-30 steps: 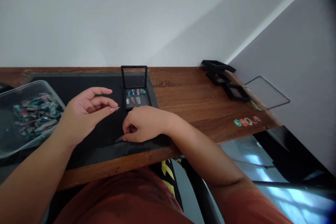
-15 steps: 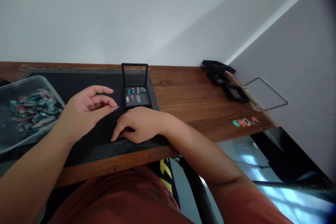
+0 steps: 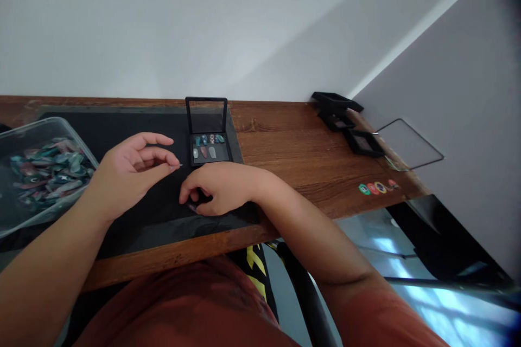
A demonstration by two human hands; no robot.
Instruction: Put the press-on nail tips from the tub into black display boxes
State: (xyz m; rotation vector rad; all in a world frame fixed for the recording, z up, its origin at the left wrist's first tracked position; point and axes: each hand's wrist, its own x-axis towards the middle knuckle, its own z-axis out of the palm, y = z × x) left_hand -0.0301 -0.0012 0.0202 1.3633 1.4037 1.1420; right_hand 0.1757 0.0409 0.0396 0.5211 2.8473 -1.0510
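Observation:
My left hand hovers over the black mat, thumb and index finger pinched on a small pale false nail whose tip just shows. My right hand is low over the mat, palm down, with curled fingers closed around a small dark pinkish false nail, mostly hidden under the fingertips. Just behind the right hand stands a black display case with its clear lid upright. Inside it lie two rows of false nails in teal, pink and pale grey. Left of my left hand is a clear plastic tub of many loose false nails.
The wooden table meets a white wall at the back. Several black cases are piled at its far right, beside a thin black frame. Small round colored stickers lie near the right edge. A chair armrest is below.
My right hand has drawn slightly right and back toward the display case, its index finger curling in. My left hand keeps its pinch almost in place. The whole view has shifted slightly.

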